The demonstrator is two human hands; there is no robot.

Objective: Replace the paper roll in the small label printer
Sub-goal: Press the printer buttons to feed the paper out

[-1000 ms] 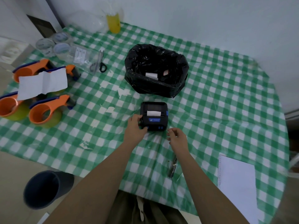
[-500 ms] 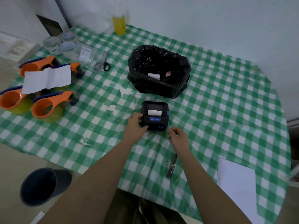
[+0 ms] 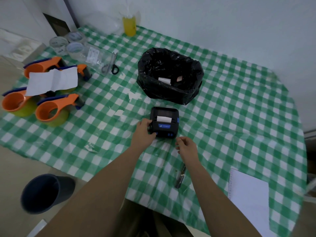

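While my left hand (image 3: 142, 132) clamps the label printer (image 3: 164, 122) steady | right hand (image 3: 186, 146) near — loosely curled, empty.

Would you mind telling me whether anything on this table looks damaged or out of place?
Yes: the checked tablecloth is torn, with ragged white patches left of the black bag and another near the front edge. The printer looks intact.

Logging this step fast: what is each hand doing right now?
Left hand: closed on the left side of the label printer.
Right hand: fingers loosely curled, empty, just short of the printer.
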